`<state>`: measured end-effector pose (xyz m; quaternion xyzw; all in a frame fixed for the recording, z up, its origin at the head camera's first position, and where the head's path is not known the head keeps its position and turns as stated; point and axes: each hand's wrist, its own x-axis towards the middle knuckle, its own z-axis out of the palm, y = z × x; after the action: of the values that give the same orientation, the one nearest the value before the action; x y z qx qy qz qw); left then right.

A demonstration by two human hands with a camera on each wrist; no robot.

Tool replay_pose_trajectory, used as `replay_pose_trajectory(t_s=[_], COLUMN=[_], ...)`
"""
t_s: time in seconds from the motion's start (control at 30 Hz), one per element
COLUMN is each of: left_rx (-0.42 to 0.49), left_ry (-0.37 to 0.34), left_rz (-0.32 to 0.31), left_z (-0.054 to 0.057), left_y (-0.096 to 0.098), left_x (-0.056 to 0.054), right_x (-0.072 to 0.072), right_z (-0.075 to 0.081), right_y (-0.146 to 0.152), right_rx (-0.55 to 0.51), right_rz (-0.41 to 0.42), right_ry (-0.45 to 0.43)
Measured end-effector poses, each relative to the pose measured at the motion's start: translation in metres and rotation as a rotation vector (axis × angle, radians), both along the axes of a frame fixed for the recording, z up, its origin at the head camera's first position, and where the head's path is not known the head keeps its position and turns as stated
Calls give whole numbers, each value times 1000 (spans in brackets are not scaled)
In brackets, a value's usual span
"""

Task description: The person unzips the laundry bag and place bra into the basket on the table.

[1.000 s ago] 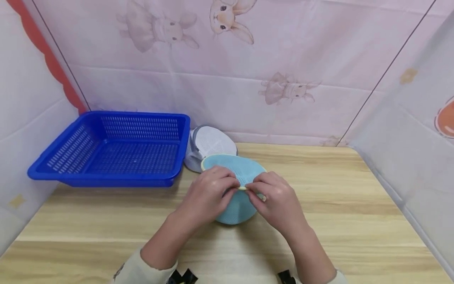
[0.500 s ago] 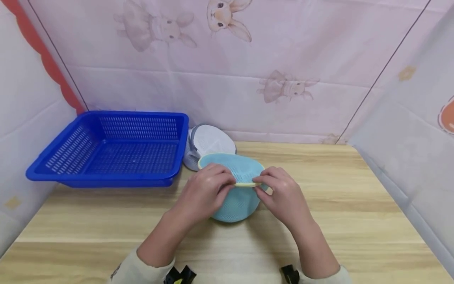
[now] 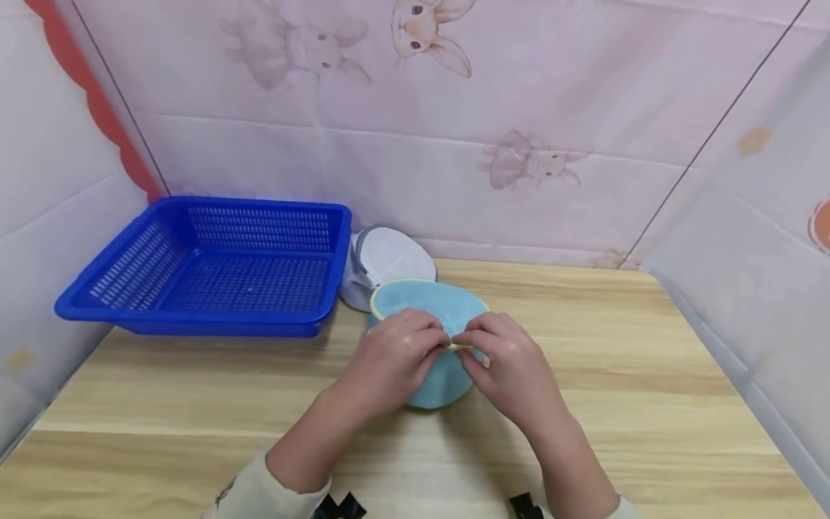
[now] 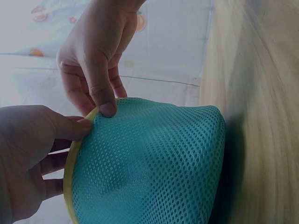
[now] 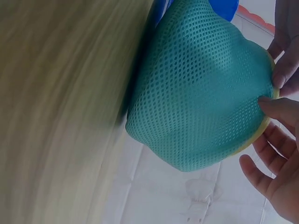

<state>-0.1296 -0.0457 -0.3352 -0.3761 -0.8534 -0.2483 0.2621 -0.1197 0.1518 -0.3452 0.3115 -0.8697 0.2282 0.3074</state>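
A turquoise mesh laundry bag (image 3: 441,382) with yellow trim stands on the wooden table in front of me. My left hand (image 3: 395,360) pinches the near edge of its rim between thumb and fingers. Close beside it, my right hand (image 3: 509,364) pinches the same yellow edge, the fingertips of both hands nearly touching. The left wrist view shows the mesh wall of the bag (image 4: 149,158) bulging outward below the thumbs. In the right wrist view the bag (image 5: 201,98) rests near the tabletop. Whatever lies at the exact pinch point is covered by my fingers.
Behind the turquoise bag sits a white and grey mesh laundry bag (image 3: 395,256). A blue plastic basket (image 3: 249,326) stands at the left, close to that bag. A pink patterned cloth (image 3: 415,173) hangs along the back of the wooden table (image 3: 648,404).
Half a second ago my hands were spread apart along the yellow rim. Now they are close together again, both still pinching the edge. The basket and grey bag stay put.
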Motion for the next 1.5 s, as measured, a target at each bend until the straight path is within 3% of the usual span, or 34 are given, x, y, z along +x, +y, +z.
replay_pose_trajectory(t_s=[0.23, 0.5, 0.63, 0.83, 0.97, 1.1, 1.3, 1.5], left_rx=[-2, 3, 2, -9, -29, -71, -79, -31], left_ry=[-30, -31, -19, -10, 18, 3, -34, -30], left_rz=[-11, -12, -28, -45, -4, 31, 67, 53], left_z=[1, 1, 2, 1, 0, -3, -1, 2], left_y=[0, -3, -2, -2, -4, -5, -5, -3], left_x=[-1, -1, -1, 0, -3, -4, -2, 0], right_x=[1, 0, -1, -3, -3, -3, -2, 1], right_z=[1, 1, 0, 1, 3, 3, 4, 6], right_y=[1, -3, 1, 10, 15, 18, 17, 8], right_rx=[-16, -29, -2, 48, 20, 21, 4, -37], right_rz=[-23, 23, -36, -197, -296, -335, -298, -138], right_ry=[25, 19, -43, -197, -313, -380, -316, -106])
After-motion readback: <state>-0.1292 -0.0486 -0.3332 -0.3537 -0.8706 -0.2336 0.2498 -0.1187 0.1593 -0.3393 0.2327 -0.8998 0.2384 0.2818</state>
